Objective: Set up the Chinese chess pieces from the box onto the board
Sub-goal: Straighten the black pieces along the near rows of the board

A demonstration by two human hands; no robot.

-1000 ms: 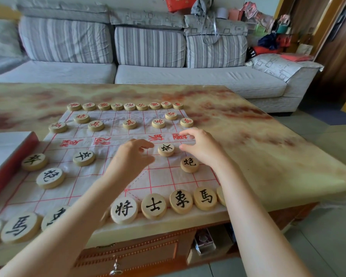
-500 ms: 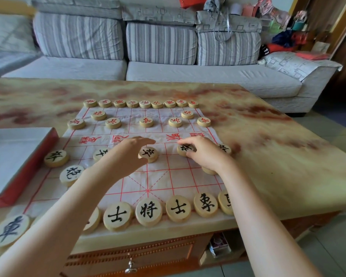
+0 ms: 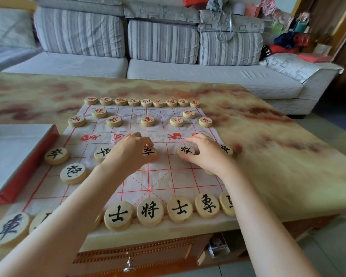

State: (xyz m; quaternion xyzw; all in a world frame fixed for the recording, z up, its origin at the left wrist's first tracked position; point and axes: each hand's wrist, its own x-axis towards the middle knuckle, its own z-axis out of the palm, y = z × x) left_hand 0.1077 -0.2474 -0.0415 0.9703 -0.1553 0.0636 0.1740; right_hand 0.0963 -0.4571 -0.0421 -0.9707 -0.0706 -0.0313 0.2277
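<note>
Now in hand: the left hand [image 3: 131, 151] pinches the centre soldier [image 3: 149, 151] with curled fingers; the right hand [image 3: 209, 155] curls round the next soldier [image 3: 186, 150] in the same way.
Where the pieces lie: both discs sit flat and face up on the board [image 3: 160, 176], in the black soldier rank just on the near side of the river lettering.
Key relation: each disc lies at the fingertips of its own hand, inward of the palm, so the two pieces sit between the hands. They are round, with no long axis to align. What likely matters is centring each on its line crossing.
Nearer hand: each hand already has its own piece, and the two pieces are apart, so the hands need not cross.
Neighbours: the outer soldier [image 3: 226, 150] sits just beyond the right hand, partly hidden by it. Two more soldiers [image 3: 56, 155] [image 3: 101, 153] and a cannon [image 3: 73, 173] lie to the left.
In the way: little, I judge. The right wrist covers the spot where the second cannon would be, so a careless lift could knock whatever is there.
Other things: the red pieces [image 3: 147, 120] are ranged along the far side, the general [image 3: 150, 211] and its row along the near edge, and the box [image 3: 12, 152] is at the left.
</note>
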